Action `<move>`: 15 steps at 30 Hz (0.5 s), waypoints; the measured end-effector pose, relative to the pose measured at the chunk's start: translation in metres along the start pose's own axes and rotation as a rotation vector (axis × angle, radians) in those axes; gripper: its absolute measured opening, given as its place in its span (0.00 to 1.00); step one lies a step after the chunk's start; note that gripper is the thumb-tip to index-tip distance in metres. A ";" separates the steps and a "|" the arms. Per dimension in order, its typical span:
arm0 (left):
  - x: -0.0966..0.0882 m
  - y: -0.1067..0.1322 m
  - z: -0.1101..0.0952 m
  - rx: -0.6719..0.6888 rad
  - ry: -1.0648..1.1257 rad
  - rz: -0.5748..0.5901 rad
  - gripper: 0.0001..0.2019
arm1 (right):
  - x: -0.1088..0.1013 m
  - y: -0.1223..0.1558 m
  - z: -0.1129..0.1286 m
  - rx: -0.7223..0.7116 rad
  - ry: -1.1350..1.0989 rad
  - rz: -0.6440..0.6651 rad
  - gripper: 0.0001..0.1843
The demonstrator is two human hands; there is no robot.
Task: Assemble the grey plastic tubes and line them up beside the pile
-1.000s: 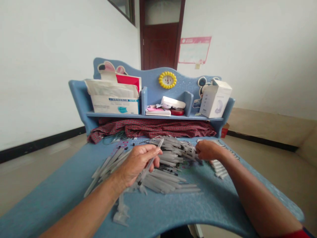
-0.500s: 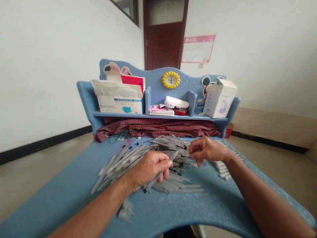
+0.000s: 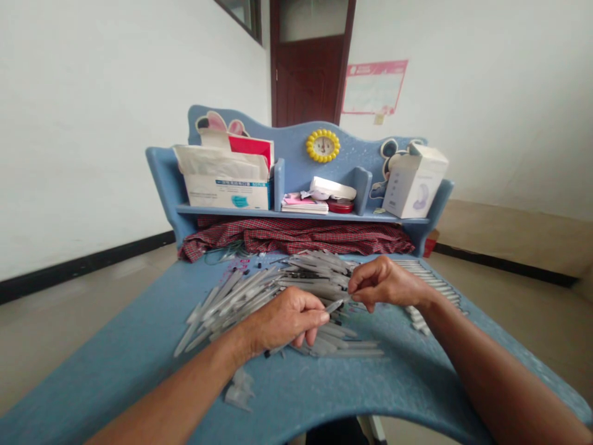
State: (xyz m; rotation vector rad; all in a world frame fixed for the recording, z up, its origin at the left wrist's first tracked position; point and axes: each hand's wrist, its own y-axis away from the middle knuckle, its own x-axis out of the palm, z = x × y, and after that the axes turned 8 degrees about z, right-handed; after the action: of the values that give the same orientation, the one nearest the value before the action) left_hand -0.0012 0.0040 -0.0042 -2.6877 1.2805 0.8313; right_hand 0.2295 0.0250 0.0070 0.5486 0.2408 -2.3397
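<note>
Clamped in the left hand [image 3: 294, 318], between thumb and curled fingers: 1 translucent pen [image 3: 334, 306]. Slants up toward the right hand [image 3: 383, 285], with the pale tip out past thumb and index fingertip and the dark end out below the palm; hidden by the fingers along the middle. Pinched between the right hand's thumb and index finger, closed tightly together: 1 small clear piece [image 3: 346, 297], too blurred to name. Right in front of the pen tip, in line with it; impossible to tell whether touching or just apart. Beyond and around the left hand, on the blue table [image 3: 139, 352], a loose heap of pens [image 3: 319, 266]. Under and beside the right wrist, a row of white pens [image 3: 430, 281]. Nearer the front edge, beside the left forearm, a few clear caps [image 3: 238, 395].
</note>
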 end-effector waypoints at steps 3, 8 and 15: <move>0.000 0.000 0.000 0.008 -0.010 0.000 0.15 | 0.000 0.000 -0.001 -0.003 -0.001 -0.005 0.09; 0.000 0.001 -0.002 0.021 0.000 -0.004 0.15 | 0.001 0.001 0.002 -0.012 0.005 -0.009 0.09; 0.002 0.001 -0.001 0.024 -0.015 -0.003 0.17 | 0.010 -0.004 0.001 -0.022 -0.068 0.031 0.09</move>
State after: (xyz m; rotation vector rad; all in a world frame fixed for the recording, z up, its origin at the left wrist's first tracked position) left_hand -0.0004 0.0021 -0.0042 -2.6590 1.2745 0.8292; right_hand 0.2199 0.0212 0.0038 0.4581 0.2249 -2.3185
